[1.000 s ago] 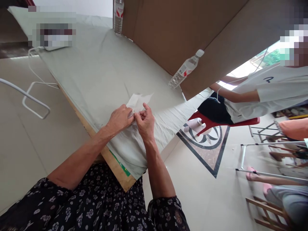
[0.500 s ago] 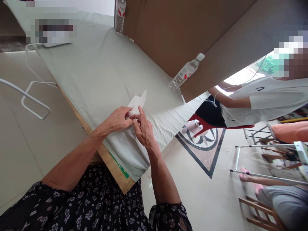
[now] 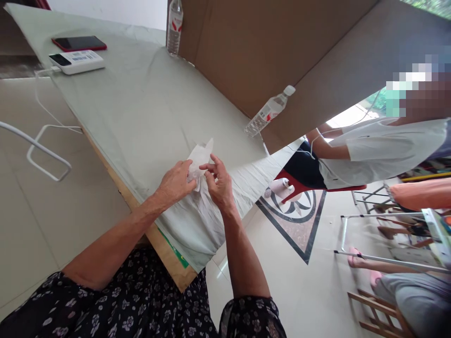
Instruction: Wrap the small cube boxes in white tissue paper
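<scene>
**Item Count and Hand Status**

I read two hands at one item. The left hand point(image 3: 178, 180) pinches one thin, crumpled white sheet point(image 3: 200, 157) between thumb and fingers. The right hand point(image 3: 220, 183) has its fingers parted at the sheet's right edge; I cannot tell whether it touches. The sheet is over one pale cloth point(image 3: 134, 108), near the table's near corner.

Surrounding items, by count: two clear bottles, one point(image 3: 175, 29) at the far end of one cardboard panel point(image 3: 246, 47), one point(image 3: 269, 112) beside its near end; one phone point(image 3: 79, 43); one white device point(image 3: 81, 62) with one cable plugged in.
</scene>
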Motion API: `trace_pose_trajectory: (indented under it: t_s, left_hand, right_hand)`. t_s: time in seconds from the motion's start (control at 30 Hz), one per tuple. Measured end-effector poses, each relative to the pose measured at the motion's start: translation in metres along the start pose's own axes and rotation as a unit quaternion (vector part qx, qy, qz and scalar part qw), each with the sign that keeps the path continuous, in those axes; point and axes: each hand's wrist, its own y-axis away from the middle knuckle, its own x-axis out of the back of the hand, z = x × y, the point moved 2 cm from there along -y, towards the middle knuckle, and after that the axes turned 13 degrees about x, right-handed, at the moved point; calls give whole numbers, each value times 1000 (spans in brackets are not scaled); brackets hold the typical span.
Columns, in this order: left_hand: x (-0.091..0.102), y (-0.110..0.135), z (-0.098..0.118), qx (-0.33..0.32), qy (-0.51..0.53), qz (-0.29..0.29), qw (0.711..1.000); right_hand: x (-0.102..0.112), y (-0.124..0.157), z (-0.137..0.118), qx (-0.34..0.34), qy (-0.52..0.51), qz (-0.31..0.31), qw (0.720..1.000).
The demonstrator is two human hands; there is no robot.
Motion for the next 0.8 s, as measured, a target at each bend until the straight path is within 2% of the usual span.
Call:
trace_pose_trajectory:
  t_s: [0.2,0.27,0.33,0.4,0.43,0.5,0.57,0.8]
  left_hand:
    - [2,6,3,-27,-6,7,1000]
    - [3,8,4,-28,-20,4,999]
    - [4,8,6,-28,-32,3,999]
    - [4,8,7,-26,-38,5,999]
    - [3,8,6,-24,-39,7,999]
    - [2,8,6,-22,-35,9,999]
    - [2,8,4,-25,-29,7,999]
    - [1,5,-2,-54,-9,-7,998]
  right_hand:
    - [-17,-11,13,9,-5,-66,998]
    - [-16,-12,18,6,-4,-27,1000]
    - [-10,-10,24,-21,-6,41,999]
    - [-2,-6,32,-93,-28,85,992]
    - [1,-5,37,-141,-50,88,985]
    - [2,-6,45,-226,-107,70,966]
    - [-2,-14,51,-268,-160,43,949]
    - [-25,-55,58,-231,-262,-21,937]
